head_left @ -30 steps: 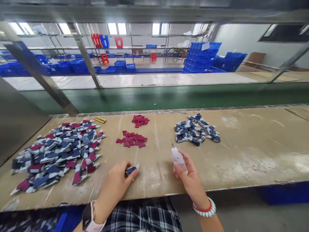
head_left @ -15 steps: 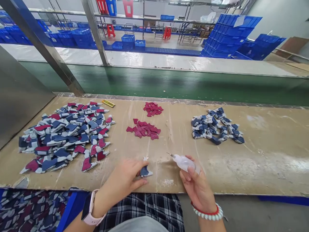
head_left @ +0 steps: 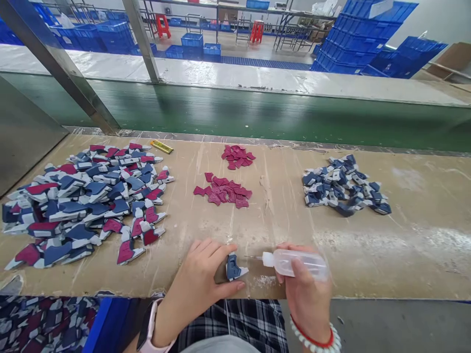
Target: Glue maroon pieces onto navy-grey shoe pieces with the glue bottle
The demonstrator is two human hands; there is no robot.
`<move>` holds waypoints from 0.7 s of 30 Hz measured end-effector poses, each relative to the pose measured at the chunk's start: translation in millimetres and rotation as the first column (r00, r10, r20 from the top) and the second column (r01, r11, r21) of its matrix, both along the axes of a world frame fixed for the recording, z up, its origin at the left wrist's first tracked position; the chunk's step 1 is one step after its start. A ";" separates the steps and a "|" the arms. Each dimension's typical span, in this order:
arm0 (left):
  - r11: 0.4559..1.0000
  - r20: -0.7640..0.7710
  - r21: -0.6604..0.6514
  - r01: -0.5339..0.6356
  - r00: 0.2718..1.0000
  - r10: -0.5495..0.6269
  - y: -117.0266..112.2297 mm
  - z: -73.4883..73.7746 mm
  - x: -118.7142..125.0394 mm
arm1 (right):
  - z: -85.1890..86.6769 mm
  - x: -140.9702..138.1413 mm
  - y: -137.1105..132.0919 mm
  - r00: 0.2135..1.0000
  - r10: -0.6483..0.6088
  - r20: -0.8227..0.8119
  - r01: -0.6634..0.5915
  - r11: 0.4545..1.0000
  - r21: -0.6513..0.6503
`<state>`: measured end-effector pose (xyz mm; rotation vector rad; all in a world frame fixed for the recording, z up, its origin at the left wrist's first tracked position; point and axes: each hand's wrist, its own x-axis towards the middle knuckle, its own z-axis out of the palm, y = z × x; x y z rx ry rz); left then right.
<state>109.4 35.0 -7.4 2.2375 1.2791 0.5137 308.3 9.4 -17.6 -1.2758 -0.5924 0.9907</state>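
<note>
My left hand (head_left: 200,277) pinches a small blue and white piece (head_left: 234,267) flat against the front of the worn bench top (head_left: 397,245). My right hand (head_left: 307,289) grips a clear squeeze bottle (head_left: 294,261) lying almost level, its thin needle tip aimed left at the piece and just short of it. A pink watch is on my left wrist and a red and white bead bracelet on my right.
A big heap of blue, white and maroon pieces (head_left: 84,201) lies at left. Two small piles of maroon pieces (head_left: 224,190) sit mid-bench, a blue and white pile (head_left: 342,186) at right. A yellow stick (head_left: 162,146) lies near the green conveyor belt (head_left: 257,115). Blue crates (head_left: 368,39) stand behind.
The view has tilted down. My left hand slid the piece rightward along the front edge. My right hand tipped the bottle from upright to nearly level, bringing its tip close to the piece.
</note>
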 end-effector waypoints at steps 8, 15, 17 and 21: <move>1.000 -0.010 0.009 0.018 1.000 -0.018 3.3 -2.0 0.9 | -11.7 -20.0 -5.8 0.919 -0.085 0.385 -0.028 0.960 0.279; 0.999 -0.012 0.021 0.032 0.999 -0.032 2.4 -2.1 1.4 | -8.3 -21.6 -7.5 0.897 -0.064 0.438 -0.056 0.966 0.254; 0.999 -0.011 0.021 0.030 1.000 -0.030 2.2 -2.4 1.5 | -8.1 -22.0 -7.2 0.894 -0.057 0.445 -0.063 0.967 0.249; 0.999 -0.009 0.022 0.032 0.999 -0.032 2.6 -2.7 1.4 | -7.7 -22.2 -7.0 0.887 -0.043 0.460 -0.076 0.968 0.238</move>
